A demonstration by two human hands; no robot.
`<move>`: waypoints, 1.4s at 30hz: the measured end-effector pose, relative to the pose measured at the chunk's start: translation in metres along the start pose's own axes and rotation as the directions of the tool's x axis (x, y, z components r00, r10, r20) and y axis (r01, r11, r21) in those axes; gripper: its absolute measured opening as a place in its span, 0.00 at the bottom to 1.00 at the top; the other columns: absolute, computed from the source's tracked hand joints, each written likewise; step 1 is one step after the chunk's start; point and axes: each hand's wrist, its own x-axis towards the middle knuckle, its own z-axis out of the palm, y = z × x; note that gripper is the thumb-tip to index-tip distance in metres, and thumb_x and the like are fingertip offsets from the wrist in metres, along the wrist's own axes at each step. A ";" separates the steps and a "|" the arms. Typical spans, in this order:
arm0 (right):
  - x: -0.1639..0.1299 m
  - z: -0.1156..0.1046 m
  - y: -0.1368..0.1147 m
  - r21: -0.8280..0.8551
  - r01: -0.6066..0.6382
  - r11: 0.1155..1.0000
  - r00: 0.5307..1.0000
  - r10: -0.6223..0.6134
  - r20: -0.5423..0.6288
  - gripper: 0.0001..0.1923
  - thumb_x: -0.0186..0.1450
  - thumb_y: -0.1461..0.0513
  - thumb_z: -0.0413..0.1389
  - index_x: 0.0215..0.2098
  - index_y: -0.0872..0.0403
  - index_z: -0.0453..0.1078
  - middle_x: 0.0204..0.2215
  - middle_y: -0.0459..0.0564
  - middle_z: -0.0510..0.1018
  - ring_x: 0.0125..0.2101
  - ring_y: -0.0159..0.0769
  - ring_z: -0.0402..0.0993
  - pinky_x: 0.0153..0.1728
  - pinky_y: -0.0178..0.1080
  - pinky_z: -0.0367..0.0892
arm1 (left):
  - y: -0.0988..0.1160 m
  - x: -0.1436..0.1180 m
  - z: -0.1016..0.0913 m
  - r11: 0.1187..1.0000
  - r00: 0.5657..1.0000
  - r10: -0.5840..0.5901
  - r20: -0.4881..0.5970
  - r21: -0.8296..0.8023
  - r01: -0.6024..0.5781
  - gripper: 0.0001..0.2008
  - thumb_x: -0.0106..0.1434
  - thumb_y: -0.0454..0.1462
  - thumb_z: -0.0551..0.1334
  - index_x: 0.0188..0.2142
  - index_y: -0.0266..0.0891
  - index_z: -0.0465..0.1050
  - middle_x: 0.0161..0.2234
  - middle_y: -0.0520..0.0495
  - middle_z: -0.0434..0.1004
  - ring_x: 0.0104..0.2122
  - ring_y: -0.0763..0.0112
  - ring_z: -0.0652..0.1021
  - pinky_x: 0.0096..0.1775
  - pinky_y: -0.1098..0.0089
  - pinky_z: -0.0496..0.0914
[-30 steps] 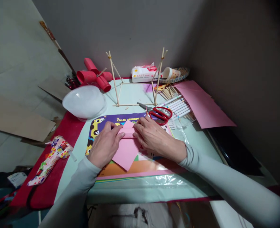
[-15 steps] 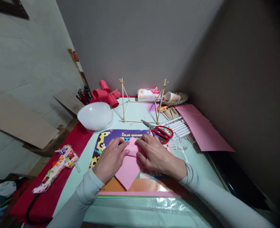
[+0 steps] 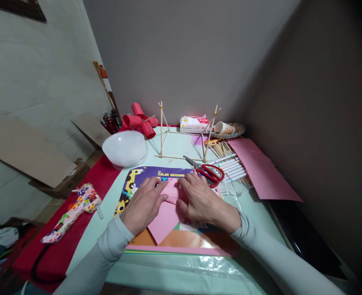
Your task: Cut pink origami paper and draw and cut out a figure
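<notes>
A pink paper sheet (image 3: 165,217) lies partly folded on a colourful origami paper pack (image 3: 144,177), its lower corner pointing toward me. My left hand (image 3: 142,205) presses flat on the sheet's left side, fingers extended over the folded flap. My right hand (image 3: 201,200) presses on the right side, fingertips meeting the left hand's at the fold near the top. Both wrists wear light grey sleeves. Neither hand lifts the paper off the pack.
Red-handled scissors (image 3: 210,173) and a row of white markers (image 3: 233,167) lie just beyond my right hand. A wooden stick frame (image 3: 185,133), a white bowl (image 3: 125,148), red paper tubes (image 3: 138,119), a large pink sheet (image 3: 261,170) and a patterned glue gun (image 3: 73,212) surround the pack.
The camera tilted upward, so the table sits lower in view. Both hands stayed pressed on the pink paper, shifting only slightly along the fold.
</notes>
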 end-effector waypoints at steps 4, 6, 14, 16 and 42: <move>-0.001 -0.001 0.000 -0.007 -0.001 1.000 1.000 0.001 0.009 0.15 0.65 0.59 0.53 0.45 0.60 0.71 0.43 0.61 0.73 0.43 0.51 0.67 0.44 0.49 0.61 | 0.000 0.000 0.000 0.999 1.000 0.025 -0.006 0.034 -0.025 0.18 0.72 0.37 0.53 0.58 0.35 0.70 0.50 0.37 0.71 0.49 0.53 0.70 0.52 0.52 0.68; -0.001 0.000 0.000 -0.006 -0.002 1.000 1.000 0.002 0.013 0.14 0.65 0.59 0.54 0.44 0.60 0.71 0.42 0.60 0.73 0.43 0.50 0.67 0.44 0.49 0.61 | -0.001 0.001 0.000 0.999 1.000 0.027 -0.003 0.034 -0.027 0.19 0.72 0.38 0.53 0.58 0.33 0.70 0.50 0.36 0.71 0.49 0.53 0.69 0.53 0.52 0.67; -0.003 0.001 -0.002 -0.007 0.007 1.000 1.000 -0.007 0.010 0.12 0.65 0.60 0.53 0.42 0.59 0.70 0.41 0.58 0.73 0.42 0.48 0.66 0.42 0.47 0.60 | -0.004 0.000 0.000 0.999 1.000 0.025 0.000 0.021 -0.025 0.18 0.72 0.40 0.52 0.55 0.34 0.72 0.48 0.37 0.70 0.47 0.54 0.70 0.51 0.52 0.68; -0.004 0.000 -0.004 -0.010 0.004 1.000 1.000 -0.004 0.009 0.12 0.65 0.60 0.52 0.43 0.59 0.70 0.41 0.59 0.73 0.41 0.48 0.67 0.42 0.47 0.60 | -0.004 -0.001 0.000 0.999 1.000 0.024 -0.009 0.025 -0.024 0.17 0.72 0.40 0.53 0.53 0.36 0.73 0.48 0.38 0.71 0.47 0.54 0.70 0.51 0.52 0.68; -0.006 -0.007 -0.001 0.084 0.035 0.996 0.997 -0.040 0.061 0.09 0.66 0.62 0.56 0.43 0.59 0.70 0.43 0.57 0.73 0.41 0.43 0.68 0.41 0.41 0.60 | -0.010 0.005 -0.010 0.957 0.999 -0.041 0.018 -0.285 0.045 0.22 0.71 0.45 0.47 0.53 0.38 0.72 0.53 0.40 0.77 0.53 0.56 0.73 0.58 0.53 0.64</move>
